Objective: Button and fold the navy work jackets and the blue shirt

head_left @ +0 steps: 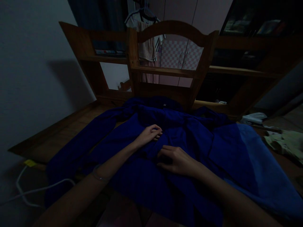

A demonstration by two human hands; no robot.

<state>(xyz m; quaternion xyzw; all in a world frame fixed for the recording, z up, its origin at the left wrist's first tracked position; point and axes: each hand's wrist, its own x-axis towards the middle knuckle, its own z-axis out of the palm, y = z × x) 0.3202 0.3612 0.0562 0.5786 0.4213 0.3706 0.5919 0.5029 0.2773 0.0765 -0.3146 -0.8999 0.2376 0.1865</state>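
A dark blue long-sleeved garment (189, 132), which looks like a shirt or jacket, lies spread out in front of me, its collar end with a small pale label away from me. My left hand (149, 135) is over its middle, thumb and fingers curled together; whether cloth is between the fingertips is too dark to tell. Nearer to me and to the right, my right hand (177, 160) rests low over the same cloth. Its fingers are bent, with a gap between them and the thumb. A thin band (100, 177) circles my left forearm.
Behind the garment stands a wooden headboard (169, 26) with shelves and a mirror (115, 75). A lighter blue cloth (260, 151) lies under the garment's right side. A white cable (44, 188) runs at lower left. Pale cloth (284, 142) lies at far right.
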